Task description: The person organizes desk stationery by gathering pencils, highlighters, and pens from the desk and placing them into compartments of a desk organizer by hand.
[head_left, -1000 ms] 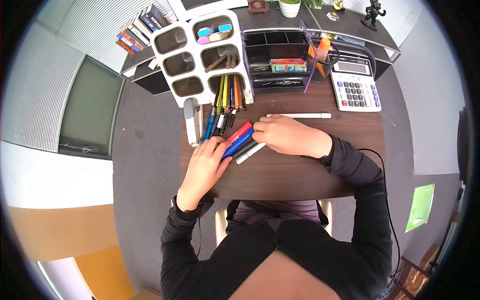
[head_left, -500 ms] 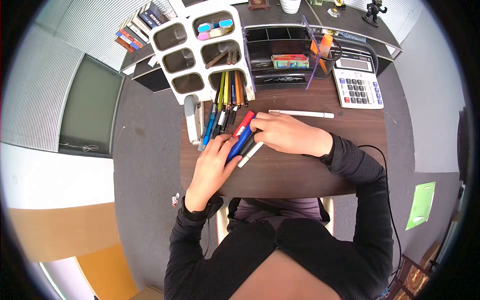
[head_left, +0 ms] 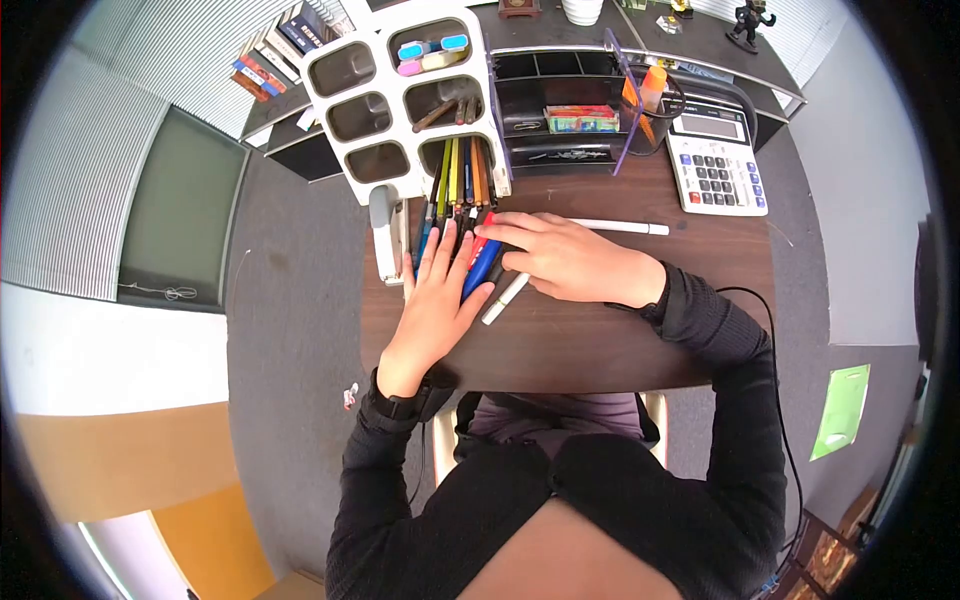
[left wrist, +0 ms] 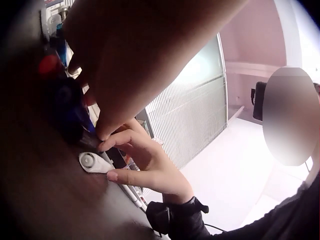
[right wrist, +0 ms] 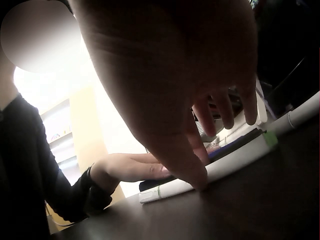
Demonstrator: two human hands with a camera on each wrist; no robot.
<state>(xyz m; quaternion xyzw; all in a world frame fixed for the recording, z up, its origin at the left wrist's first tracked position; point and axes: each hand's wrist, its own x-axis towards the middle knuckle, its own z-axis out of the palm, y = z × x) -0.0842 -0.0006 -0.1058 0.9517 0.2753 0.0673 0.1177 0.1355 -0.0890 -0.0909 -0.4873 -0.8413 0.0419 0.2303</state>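
Note:
In the head view my left hand (head_left: 430,312) lies with fingers stretched over several pens, its thumb beside a blue marker (head_left: 478,278). A red marker (head_left: 479,248) lies along the blue one, partly under the fingers of both hands. My right hand (head_left: 578,262) reaches in from the other side, index finger over the far end of the red marker. Its thumb touches a white marker (right wrist: 220,169) in the right wrist view, with its fingers extended over the row. Between the blue and white markers lies a black marker (head_left: 496,271), mostly hidden.
A white organizer (head_left: 388,105) with pencils (head_left: 463,175) stands at the back left, a stapler (head_left: 383,235) in front of it. A black desk rack (head_left: 560,92) is beside it, a calculator (head_left: 717,170) at the right. Another white marker (head_left: 630,227) lies behind my right hand.
My left hand has moved forward from the near end of the blue marker, its bent fingers straightening over the pens. The right index finger has stretched left over the red marker.

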